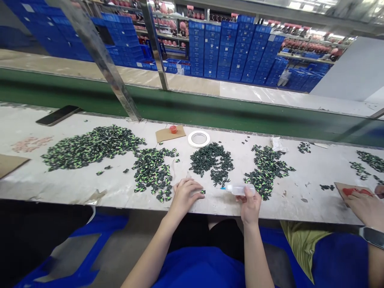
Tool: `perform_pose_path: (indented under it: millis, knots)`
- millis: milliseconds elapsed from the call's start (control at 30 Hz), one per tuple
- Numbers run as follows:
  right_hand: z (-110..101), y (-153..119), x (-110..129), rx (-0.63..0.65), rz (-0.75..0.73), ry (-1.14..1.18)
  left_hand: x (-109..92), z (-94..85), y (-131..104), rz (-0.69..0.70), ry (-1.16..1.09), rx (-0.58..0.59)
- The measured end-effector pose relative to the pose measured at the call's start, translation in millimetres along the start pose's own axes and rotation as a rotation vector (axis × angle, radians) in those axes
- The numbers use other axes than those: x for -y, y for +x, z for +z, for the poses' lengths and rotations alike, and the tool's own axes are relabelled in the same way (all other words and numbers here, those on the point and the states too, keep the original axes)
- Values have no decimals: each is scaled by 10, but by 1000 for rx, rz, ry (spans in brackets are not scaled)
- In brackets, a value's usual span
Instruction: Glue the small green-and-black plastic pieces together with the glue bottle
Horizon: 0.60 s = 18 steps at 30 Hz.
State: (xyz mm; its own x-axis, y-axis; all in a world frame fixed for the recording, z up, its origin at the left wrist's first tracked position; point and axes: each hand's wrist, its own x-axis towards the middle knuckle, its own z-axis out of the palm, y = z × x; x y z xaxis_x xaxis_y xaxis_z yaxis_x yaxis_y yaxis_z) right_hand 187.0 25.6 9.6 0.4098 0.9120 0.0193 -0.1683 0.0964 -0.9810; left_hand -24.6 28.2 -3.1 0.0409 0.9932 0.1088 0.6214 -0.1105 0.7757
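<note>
While gripping a translucent plastic squeeze bottle (240,189) in the right hand (249,202), pinches a small black-and-green piece (203,192) at the thumb and forefinger of the left hand (185,194), low over the worn white tabletop (222,206). Points the bottle's thin blue tip (223,188) toward the piece, yet well short of touching it. Cannot tell, at such a small size, whether anything wet lies on the piece already.

Looks, by judgement, partway through handling a single piece, with very many more lying loose. Spreads to the left as a broad heap of black-and-green pieces (90,146) and a looser, smaller black-and-green cluster (153,172). Lies straight ahead as a ring-like pile of plain dark green pieces (210,158), and beyond the bottle, to the right, as another black-and-green pile (267,170). Cannot sort finished from unfinished among these, nor put a firm share on work done; at least nothing boxed or stacked shows among the piles.

Beyond the piles, near one another: a white ring-shaped roll of tape (190,139) and a brown cardboard piece (165,136) bearing a small red round container (173,129). Farther right, a co-worker's hand (364,205) over red material on separate cardboard.
</note>
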Motion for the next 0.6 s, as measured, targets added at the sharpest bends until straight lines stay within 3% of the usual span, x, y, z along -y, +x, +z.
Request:
perform_pose_path:
  millis: [267, 600]
  knots:
    - [175, -133, 40, 91, -104, -364, 58, 26, -21, -46, -80, -23]
    - [246, -149, 10, 134, -95, -458, 115, 55, -24, -25, -144, -62]
